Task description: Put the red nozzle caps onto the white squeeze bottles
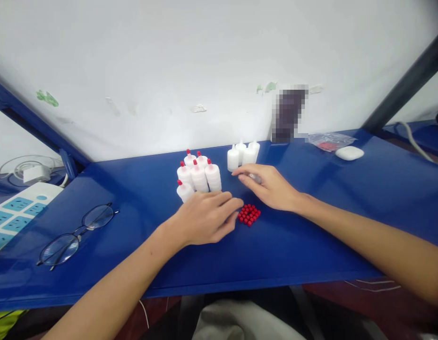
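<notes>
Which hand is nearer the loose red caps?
Left. The left hand is just beside the red caps, to their left; the right hand is farther back, near the uncapped bottles.

A white wall (169, 56) forms the rear boundary. Its surface carries green residue (47, 97) at the left and a chipped patch (199, 108) near the centre. A glossy blue worktop (311, 255) adjoins the wall and reflects diffuse light. Sloping in the view, a blue left frame member (41, 125) and a dark right frame member (405, 82) flank it. Below the front edge, the reddish-brown floor (332, 297) is partly visible.
</notes>
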Available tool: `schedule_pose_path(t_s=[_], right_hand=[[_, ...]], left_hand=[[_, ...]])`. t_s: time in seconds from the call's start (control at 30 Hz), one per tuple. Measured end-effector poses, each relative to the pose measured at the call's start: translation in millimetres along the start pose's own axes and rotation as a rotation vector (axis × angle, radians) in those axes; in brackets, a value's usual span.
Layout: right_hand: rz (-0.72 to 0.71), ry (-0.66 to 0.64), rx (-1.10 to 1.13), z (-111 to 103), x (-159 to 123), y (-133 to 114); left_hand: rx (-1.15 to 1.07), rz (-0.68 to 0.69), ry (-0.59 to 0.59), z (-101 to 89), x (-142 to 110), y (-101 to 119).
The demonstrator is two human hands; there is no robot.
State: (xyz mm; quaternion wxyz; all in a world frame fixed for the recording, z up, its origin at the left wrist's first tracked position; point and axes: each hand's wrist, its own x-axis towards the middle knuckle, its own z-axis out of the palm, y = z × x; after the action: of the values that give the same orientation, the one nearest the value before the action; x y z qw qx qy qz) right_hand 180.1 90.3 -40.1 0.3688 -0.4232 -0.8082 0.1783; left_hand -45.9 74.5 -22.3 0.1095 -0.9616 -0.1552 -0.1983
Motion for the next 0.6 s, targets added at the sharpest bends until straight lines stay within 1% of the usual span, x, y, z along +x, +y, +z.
schedule_pose_path(t_s=[0.1,0.2,0.33,0.43,0.6], right_hand=[[0.029,-0.052,0.032,0,-1,1],[0.029,-0.034,0.054,1,-1,2],[0.075,0.054,-0.013,1,1,1],[0.051,0.097,-0.047,1,3,1],[0.027,0.069,-0.038,1,2,4]], left_hand=[[-0.032,-0.036,-0.194,12.2,5,8],[-0.051,-0.066,-0.275,15.9,4,5],[-0.076,-0.076,-0.297,16.2,2,1],[-0.088,-0.078,-0.287,17.2,2,0],[-0.085,-0.077,-0.25,20.7,1,-1]])
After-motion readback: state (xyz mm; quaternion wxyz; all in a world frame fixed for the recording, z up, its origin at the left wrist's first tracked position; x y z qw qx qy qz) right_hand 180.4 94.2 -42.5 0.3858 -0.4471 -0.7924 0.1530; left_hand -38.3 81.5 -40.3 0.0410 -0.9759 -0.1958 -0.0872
